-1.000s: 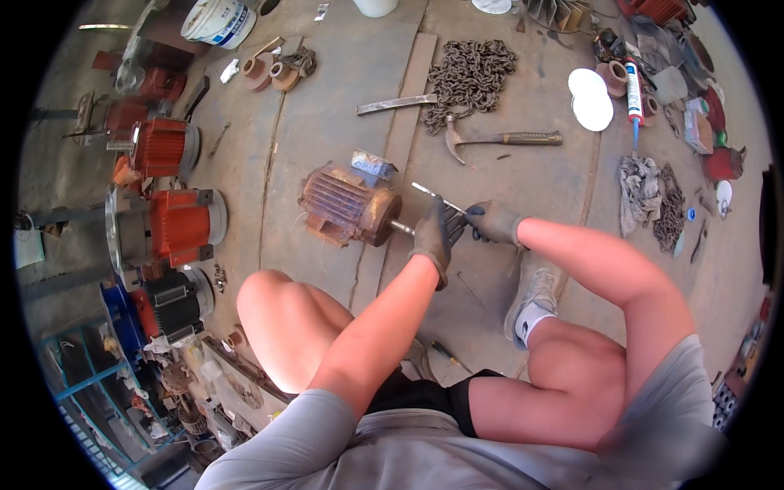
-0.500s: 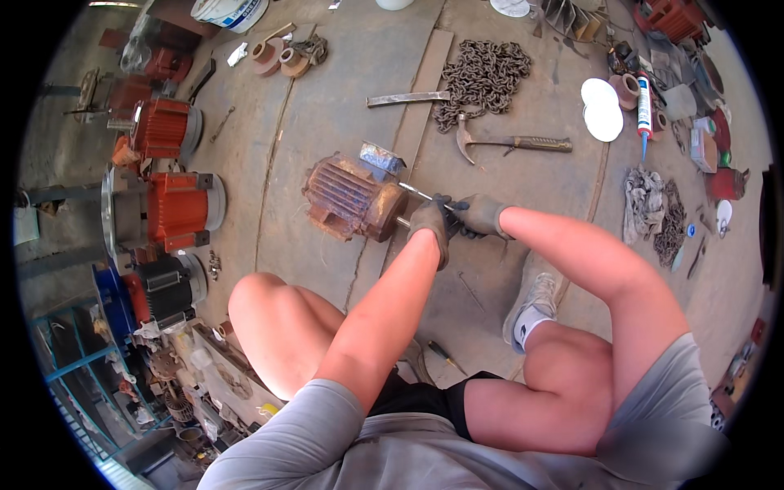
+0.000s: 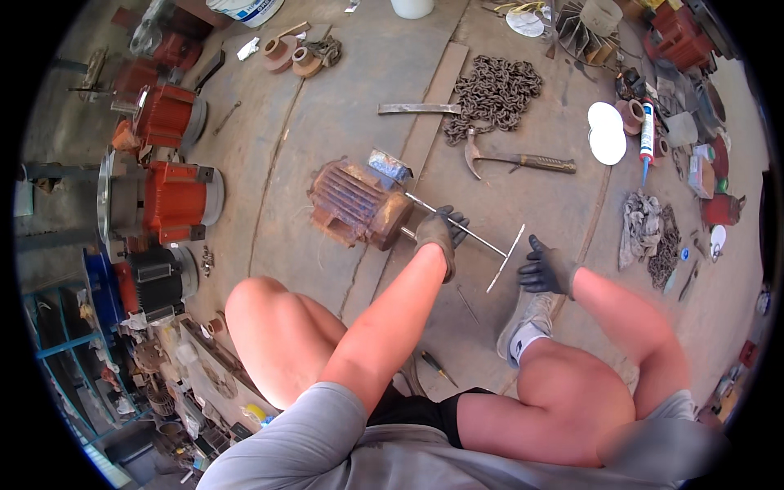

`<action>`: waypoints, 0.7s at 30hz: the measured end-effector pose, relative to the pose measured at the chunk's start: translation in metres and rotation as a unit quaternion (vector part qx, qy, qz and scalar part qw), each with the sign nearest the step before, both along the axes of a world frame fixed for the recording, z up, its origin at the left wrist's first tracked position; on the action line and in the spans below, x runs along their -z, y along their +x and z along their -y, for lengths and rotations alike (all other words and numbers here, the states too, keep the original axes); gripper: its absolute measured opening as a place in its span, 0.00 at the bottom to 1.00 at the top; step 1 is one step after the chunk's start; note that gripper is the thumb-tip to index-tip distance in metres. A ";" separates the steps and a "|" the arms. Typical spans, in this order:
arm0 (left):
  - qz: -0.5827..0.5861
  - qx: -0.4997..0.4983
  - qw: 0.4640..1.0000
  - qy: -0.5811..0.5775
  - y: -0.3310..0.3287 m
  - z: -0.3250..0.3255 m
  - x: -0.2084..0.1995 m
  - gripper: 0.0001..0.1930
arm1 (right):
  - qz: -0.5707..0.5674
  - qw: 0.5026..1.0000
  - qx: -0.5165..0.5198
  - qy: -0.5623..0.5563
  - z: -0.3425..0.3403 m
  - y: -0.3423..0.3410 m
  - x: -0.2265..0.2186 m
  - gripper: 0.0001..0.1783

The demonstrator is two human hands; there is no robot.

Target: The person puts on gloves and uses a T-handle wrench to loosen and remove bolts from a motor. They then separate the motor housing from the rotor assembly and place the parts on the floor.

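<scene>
A rusty electric motor (image 3: 358,202) with a finned housing lies on the floor ahead of me, its shaft end toward my hands. A long T-handle wrench (image 3: 482,242) reaches from the motor's end face down to the right, its crossbar at the near end. My gloved left hand (image 3: 441,233) is at the wrench's rod beside the motor shaft, fingers stretched out and apart; how far they touch the rod is hard to see. To the right of the crossbar, apart from it, my gloved right hand (image 3: 547,269) is open with spread fingers and holds nothing.
Beyond the motor lie a claw hammer (image 3: 527,162), a heap of chain (image 3: 496,90) and a flat metal bar (image 3: 418,108). Orange motors (image 3: 175,202) line the left side. A screwdriver (image 3: 438,367) rests near my legs; a sealant tube (image 3: 647,135) and rags (image 3: 641,224) lie right.
My right hand has let go of the wrench and moved right and down, with the crossbar now in sight. The left hand's fingers have opened beside the rod. The view has shifted slightly.
</scene>
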State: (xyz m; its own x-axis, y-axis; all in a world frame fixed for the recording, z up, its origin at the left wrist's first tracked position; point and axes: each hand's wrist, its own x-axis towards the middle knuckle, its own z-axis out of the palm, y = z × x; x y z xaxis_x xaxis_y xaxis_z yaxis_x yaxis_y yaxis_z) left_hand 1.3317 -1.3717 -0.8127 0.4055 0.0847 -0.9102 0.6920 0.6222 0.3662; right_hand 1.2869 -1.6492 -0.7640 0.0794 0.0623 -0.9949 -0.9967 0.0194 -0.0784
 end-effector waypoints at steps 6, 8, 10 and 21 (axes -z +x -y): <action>0.010 0.019 0.997 0.076 -0.003 0.007 0.002 0.17 | 0.176 0.933 0.267 0.164 -0.066 0.000 0.057 0.25; 0.036 0.102 0.976 0.190 -0.019 0.015 0.000 0.18 | 0.159 0.951 0.217 0.152 -0.067 0.000 0.055 0.21; 0.041 0.352 0.857 0.373 -0.058 0.049 -0.013 0.31 | 0.131 0.972 0.141 0.132 -0.061 0.002 0.046 0.20; -0.057 0.438 0.838 0.322 -0.064 0.122 -0.064 0.43 | 0.295 0.942 -0.150 -0.058 -0.048 -0.009 0.020 0.15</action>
